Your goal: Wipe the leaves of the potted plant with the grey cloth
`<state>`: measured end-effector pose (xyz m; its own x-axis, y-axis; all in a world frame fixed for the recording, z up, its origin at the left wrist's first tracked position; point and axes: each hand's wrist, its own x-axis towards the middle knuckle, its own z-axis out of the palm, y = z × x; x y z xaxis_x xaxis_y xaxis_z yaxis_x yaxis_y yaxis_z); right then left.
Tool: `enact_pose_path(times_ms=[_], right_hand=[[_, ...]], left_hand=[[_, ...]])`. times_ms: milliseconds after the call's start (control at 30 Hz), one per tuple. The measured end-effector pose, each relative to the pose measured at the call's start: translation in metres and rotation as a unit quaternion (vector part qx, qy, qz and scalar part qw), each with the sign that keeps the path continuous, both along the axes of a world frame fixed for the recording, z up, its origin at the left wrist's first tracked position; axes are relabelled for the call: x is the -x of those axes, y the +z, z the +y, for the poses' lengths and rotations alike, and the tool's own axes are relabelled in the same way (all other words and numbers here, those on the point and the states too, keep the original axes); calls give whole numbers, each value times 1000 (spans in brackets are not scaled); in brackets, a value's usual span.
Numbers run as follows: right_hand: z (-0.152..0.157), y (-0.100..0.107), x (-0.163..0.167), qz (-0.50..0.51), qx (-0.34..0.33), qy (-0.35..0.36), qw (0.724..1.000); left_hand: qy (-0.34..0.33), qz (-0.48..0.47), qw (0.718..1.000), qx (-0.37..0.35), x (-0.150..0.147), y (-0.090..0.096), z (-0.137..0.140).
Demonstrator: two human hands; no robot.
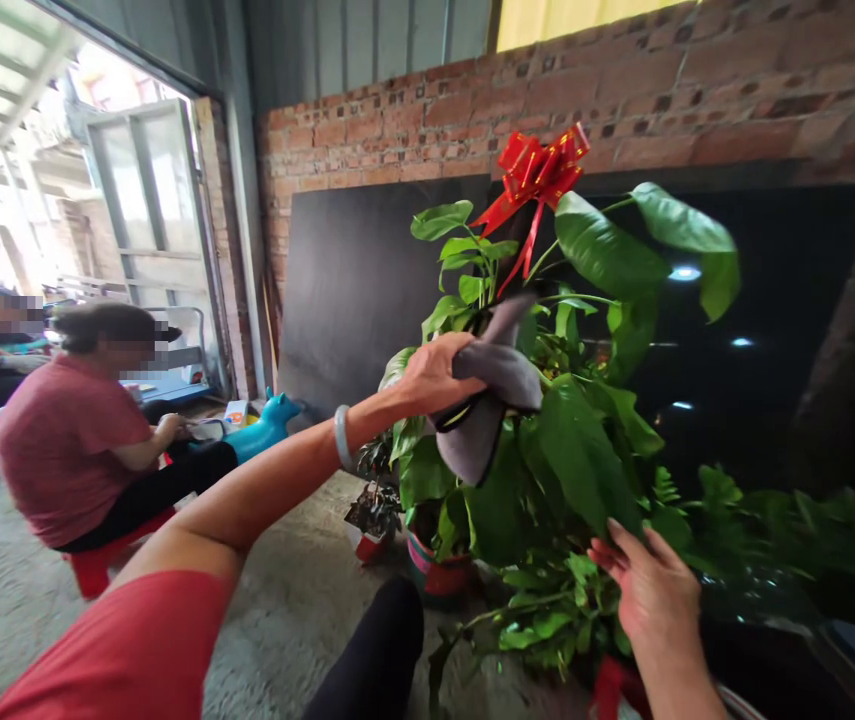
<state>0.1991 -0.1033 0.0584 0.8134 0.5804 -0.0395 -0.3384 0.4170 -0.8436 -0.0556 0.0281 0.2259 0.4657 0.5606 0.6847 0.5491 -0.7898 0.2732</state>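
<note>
A tall potted plant (592,420) with broad green leaves stands in front of me, a red ribbon bow (538,172) tied at its top. My left hand (434,375) is stretched out and closed on a grey cloth (491,405), pressing it against the leaves in the middle of the plant. A pale bangle sits on that wrist. My right hand (648,590) is lower right, fingers spread, touching the underside of a large leaf (584,455).
A small dark-leaved plant in a red pot (374,520) stands on the concrete floor. A person in a red shirt (74,440) sits on a red stool at left, beside a blue toy animal (266,425). A dark board (367,290) leans on the brick wall.
</note>
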Motion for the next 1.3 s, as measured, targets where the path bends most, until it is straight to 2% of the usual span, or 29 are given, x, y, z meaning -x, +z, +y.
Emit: enact_pose_path(times_ms=[33, 100, 167, 233, 300, 367, 433, 467, 533, 600, 667, 733, 767, 800, 867, 933, 1000, 1033, 1067, 1100, 1133, 1200, 1233, 1267, 1300], right_hand=[[-1, 1, -1, 15, -6, 10, 1000], [-5, 1, -4, 38, -14, 34, 999], [-10, -1, -10, 47, -12, 44, 998], [-14, -3, -16, 47, -3, 42, 998], [-14, -1, -21, 54, 0, 39, 998], [-11, 4, -22, 74, -4, 36, 997], [-7, 9, -20, 98, -13, 37, 994], [-6, 11, -19, 110, -14, 40, 993], [-5, 13, -17, 128, -10, 47, 991], [-7, 10, -17, 131, 3, 60, 990], [-11, 3, -21, 119, 16, 77, 990], [-13, -5, -26, 114, 30, 86, 989], [-13, -10, -28, 112, 36, 83, 990], [-12, -14, -30, 108, 38, 78, 990], [-7, -22, -31, 87, 36, 75, 993], [-2, -30, -31, 56, 33, 87, 994], [2, -39, -30, 28, 35, 102, 994], [3, -42, -31, 15, 37, 106, 994], [3, -46, -31, 7, 40, 108, 993], [2, -48, -32, 4, 45, 111, 993], [0, -49, -34, 10, 54, 112, 992], [-5, -47, -37, 39, 75, 112, 990], [-8, -44, -37, 56, 86, 110, 989], [-10, -41, -38, 72, 95, 107, 987], [-12, -37, -37, 82, 96, 101, 987]], left_hand=[[28, 7, 1000, -11, -3, -9, 5], [32, 140, 989, 16, -8, -41, 10], [-33, 323, 942, 85, -5, -75, 7], [-102, 415, 894, 134, 3, -92, -2], [-142, 408, 890, 145, 10, -82, -13], [-151, 318, 929, 116, 7, -54, -18], [-117, 183, 974, 60, -8, -29, -17], [-86, 135, 987, 33, -19, -23, -14], [-21, 114, 993, 2, -42, -32, -7], [-4, 200, 980, 18, -57, -60, -6], [-63, 337, 936, 77, -54, -88, -11], [-133, 395, 900, 129, -33, -98, -18], [-153, 372, 905, 141, -17, -93, -20], [-158, 314, 925, 144, 0, -82, -21], [-126, 147, 973, 125, 35, -47, -13], [-8, -5, 997, 82, 62, -13, 6], [155, -95, 983, 41, 76, 3, 30], [223, -83, 970, 46, 78, -1, 40], [266, -30, 961, 74, 77, -11, 48], [280, 47, 952, 117, 74, -27, 52], [266, 146, 937, 173, 70, -47, 52], [191, 268, 910, 252, 62, -86, 41], [143, 315, 895, 282, 61, -100, 32], [85, 354, 883, 297, 61, -106, 22], [23, 380, 875, 299, 64, -103, 13]])
